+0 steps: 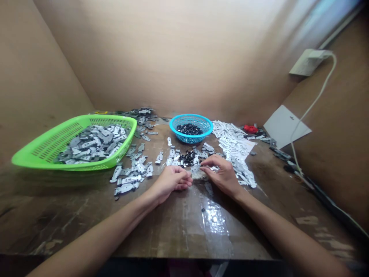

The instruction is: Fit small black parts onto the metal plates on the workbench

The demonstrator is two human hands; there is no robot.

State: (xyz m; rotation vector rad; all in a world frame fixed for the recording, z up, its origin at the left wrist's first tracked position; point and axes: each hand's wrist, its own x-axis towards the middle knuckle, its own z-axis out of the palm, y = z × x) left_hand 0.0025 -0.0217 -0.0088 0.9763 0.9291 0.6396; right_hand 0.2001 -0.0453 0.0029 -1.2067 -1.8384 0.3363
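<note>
My left hand (pixel 170 182) rests on the worn wooden table (pixel 184 227) with its fingers curled closed toward a small grey metal plate (pixel 195 169). From the other side my right hand (pixel 220 174) pinches that same plate with its fingertips. Just beyond the plate lies a small heap of black parts (pixel 188 157). Loose grey metal plates (pixel 135 169) are scattered to the left of my hands.
A green basket (pixel 43 148) of grey metal pieces stands at the left. A blue basket (pixel 175 127) of small black parts sits at the back centre. White pieces (pixel 235 148) are piled at the right. A white cable (pixel 311 104) runs down the right wall.
</note>
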